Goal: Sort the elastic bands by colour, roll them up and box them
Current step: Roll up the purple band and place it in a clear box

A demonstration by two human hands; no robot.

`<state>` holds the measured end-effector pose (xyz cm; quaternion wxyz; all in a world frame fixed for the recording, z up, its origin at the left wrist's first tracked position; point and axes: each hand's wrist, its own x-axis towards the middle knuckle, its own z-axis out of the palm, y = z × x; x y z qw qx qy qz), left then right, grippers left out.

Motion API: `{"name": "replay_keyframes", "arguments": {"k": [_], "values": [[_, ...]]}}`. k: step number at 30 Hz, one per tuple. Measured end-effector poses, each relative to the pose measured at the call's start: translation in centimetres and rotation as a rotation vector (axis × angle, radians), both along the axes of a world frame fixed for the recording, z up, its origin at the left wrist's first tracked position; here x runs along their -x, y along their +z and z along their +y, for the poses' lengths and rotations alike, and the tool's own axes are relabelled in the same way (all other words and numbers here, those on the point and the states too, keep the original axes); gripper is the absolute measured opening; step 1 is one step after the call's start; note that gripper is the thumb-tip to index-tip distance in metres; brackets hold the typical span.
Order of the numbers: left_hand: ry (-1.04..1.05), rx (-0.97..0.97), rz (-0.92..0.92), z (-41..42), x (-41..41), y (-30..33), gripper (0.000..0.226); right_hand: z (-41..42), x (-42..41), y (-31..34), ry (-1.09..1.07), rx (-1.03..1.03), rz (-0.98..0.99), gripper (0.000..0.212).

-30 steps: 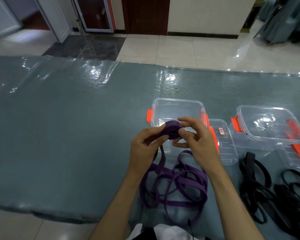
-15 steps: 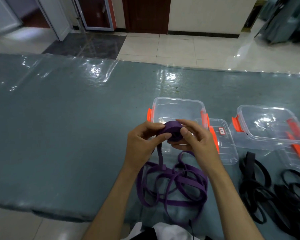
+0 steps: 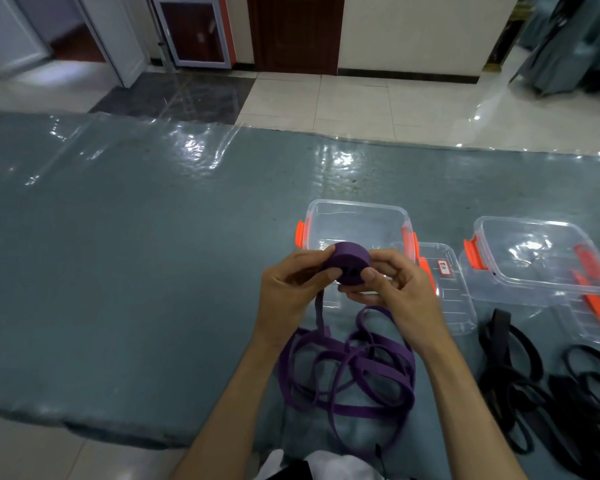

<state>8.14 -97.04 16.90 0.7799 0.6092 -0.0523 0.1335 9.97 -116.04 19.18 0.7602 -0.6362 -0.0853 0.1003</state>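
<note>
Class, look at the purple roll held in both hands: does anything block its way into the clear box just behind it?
Nothing visible does. The purple roll sits just in front of the open clear box, whose lid lies off to the right.

We hold the purple roll (image 3: 347,265) betw. both hands: left hand (image 3: 289,287) pinches its near edge, right hand (image 3: 394,292) cups it from below. Loose purple band (image 3: 352,370) trails under wrists; clear box (image 3: 355,225) just beyond fingers.
</note>
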Motion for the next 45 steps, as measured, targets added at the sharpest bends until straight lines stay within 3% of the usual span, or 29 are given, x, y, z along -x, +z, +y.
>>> {"name": "replay_keyframes", "arguments": {"k": [4, 7, 12, 16, 22, 28, 33, 40, 42, 45], "values": [[0.048, -0.107, -0.003, 0.2, 0.3, 0.8, 0.035, -0.8, 0.0, -0.3, 0.102, 0.168, -0.043, 0.034], [0.09, -0.169, 0.01, 0.1, 0.6, 1.0, 0.027, -1.1, -0.1, -0.1, 0.064, 0.297, -0.126, 0.03], [0.062, -0.208, -0.043, -0.7, 0.6, 1.1, 0.031, -0.3, 0.0, -0.3, -0.08, 0.1, -0.077, 0.028], [0.004, -0.22, 0.002, -0.2, 0.5, 1.2, 0.044, -0.1, 0.3, -0.5, -0.016, -0.021, -0.002, 0.031], [0.044, -0.134, 0.039, -0.1, 0.7, 1.1, 0.032, -1.0, -0.3, 0.0, 0.041, 0.221, 0.006, 0.029], [0.057, -0.154, 0.045, -0.5, 0.8, -0.1, 0.027, 0.4, -0.3, 0.5, 0.067, 0.096, 0.041, 0.025], [-0.016, -0.235, 0.053, 0.6, 0.2, 0.4, 0.038, 0.7, -0.4, 0.0, 0.042, 0.022, 0.076, 0.022], [0.051, -0.138, 0.049, 0.7, -0.1, 1.5, 0.035, 0.2, -1.0, 0.1, -0.022, 0.243, -0.126, 0.02], [0.088, -0.121, 0.034, 0.4, -0.2, 1.6, 0.029, 0.2, -1.0, 0.1, -0.008, 0.168, -0.099, 0.03], [0.082, -0.106, 0.03, 0.3, -0.4, 1.5, 0.024, 0.4, -0.8, -0.3, -0.026, 0.046, -0.046, 0.026]]}}
